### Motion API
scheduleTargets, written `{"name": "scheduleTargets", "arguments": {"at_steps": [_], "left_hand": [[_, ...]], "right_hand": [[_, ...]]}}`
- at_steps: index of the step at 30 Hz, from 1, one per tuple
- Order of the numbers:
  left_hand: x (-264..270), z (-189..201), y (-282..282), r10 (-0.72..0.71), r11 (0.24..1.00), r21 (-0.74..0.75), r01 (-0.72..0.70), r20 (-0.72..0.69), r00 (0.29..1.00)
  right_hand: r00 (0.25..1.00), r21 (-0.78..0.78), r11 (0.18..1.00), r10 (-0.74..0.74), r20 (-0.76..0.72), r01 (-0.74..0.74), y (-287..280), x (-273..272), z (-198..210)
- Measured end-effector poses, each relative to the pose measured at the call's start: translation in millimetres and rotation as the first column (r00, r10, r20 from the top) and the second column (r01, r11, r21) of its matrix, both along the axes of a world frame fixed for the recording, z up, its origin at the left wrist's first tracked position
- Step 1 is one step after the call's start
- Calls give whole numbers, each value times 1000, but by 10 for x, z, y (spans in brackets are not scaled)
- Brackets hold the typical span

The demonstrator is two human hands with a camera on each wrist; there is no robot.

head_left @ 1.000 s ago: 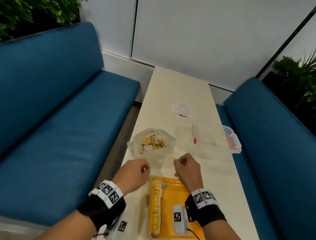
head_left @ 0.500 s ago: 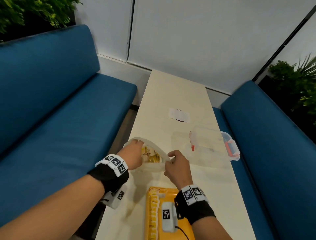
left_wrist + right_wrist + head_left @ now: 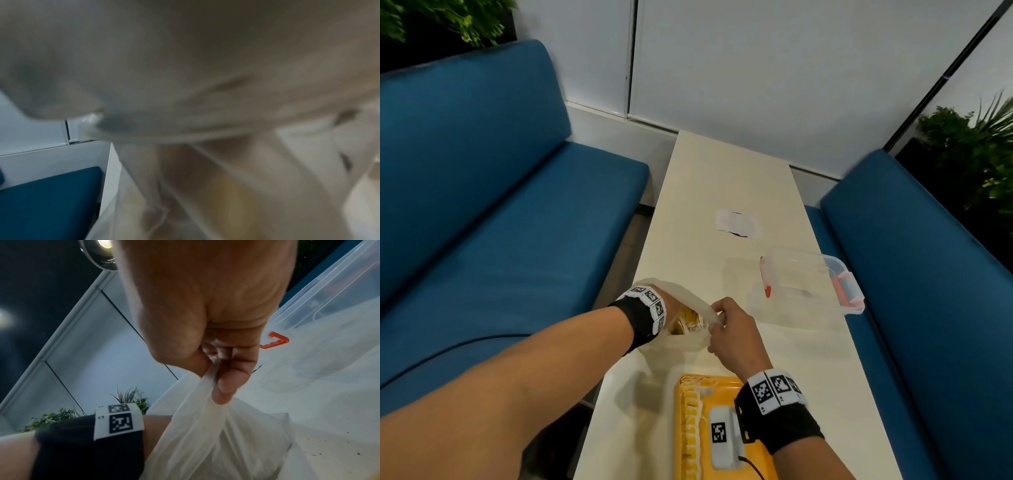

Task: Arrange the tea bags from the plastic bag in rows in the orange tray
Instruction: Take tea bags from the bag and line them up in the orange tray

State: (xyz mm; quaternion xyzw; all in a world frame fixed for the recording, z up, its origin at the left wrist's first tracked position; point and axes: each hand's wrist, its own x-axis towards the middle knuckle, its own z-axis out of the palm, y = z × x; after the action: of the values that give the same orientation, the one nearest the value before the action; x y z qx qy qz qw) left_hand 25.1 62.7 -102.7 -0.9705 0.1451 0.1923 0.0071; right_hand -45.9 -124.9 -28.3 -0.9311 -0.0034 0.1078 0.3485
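A translucent plastic bag (image 3: 690,295) stands on the table beyond the orange tray (image 3: 722,390). My left hand (image 3: 671,306) reaches into its mouth, and the film hides the fingers, so what they hold cannot be told. Yellow-tagged tea bags (image 3: 688,320) show inside the bag. My right hand (image 3: 724,325) pinches the bag's rim between thumb and fingers (image 3: 224,386), holding the bag (image 3: 205,443) up and open. A row of tea bags (image 3: 691,428) lines the tray's left side. The left wrist view is blurred by the bag film (image 3: 205,97).
A clear plastic box (image 3: 808,287) with red latches lies open to the right of the bag. A white paper scrap (image 3: 738,222) lies farther back on the narrow table (image 3: 722,171). Blue benches (image 3: 517,222) flank both sides.
Both hands moved forward from the tray's far end to the bag. The left hand went into the bag's mouth, and the right hand took hold of the rim and lifted it.
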Motion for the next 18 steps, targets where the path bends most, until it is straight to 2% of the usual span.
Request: {"name": "scheduleTargets", "arguments": {"at_steps": [4, 8, 11, 12, 15, 18], "left_hand": [[137, -147, 0, 71, 997, 47, -66, -113, 991], [203, -118, -20, 82, 993, 88, -73, -106, 991], [382, -338, 20, 36, 998, 54, -31, -101, 994], [526, -542, 62, 35, 997, 69, -27, -119, 992], [572, -703, 147, -6, 997, 79, 15, -114, 994], [348, -375, 89, -16, 995, 92, 28, -129, 991]], "right_hand": [[1000, -6, 1000, -1, 1, 1, -1, 2, 1], [1000, 8, 1000, -6, -2, 6, 1, -3, 27], [1000, 15, 1000, -11, -14, 11, 1, -1, 33], [1000, 20, 1000, -10, -16, 11, 1, -1, 32], [1000, 28, 1000, -9, -21, 10, 9, 5, 30], [1000, 32, 999, -7, -22, 7, 36, 16, 27]]}}
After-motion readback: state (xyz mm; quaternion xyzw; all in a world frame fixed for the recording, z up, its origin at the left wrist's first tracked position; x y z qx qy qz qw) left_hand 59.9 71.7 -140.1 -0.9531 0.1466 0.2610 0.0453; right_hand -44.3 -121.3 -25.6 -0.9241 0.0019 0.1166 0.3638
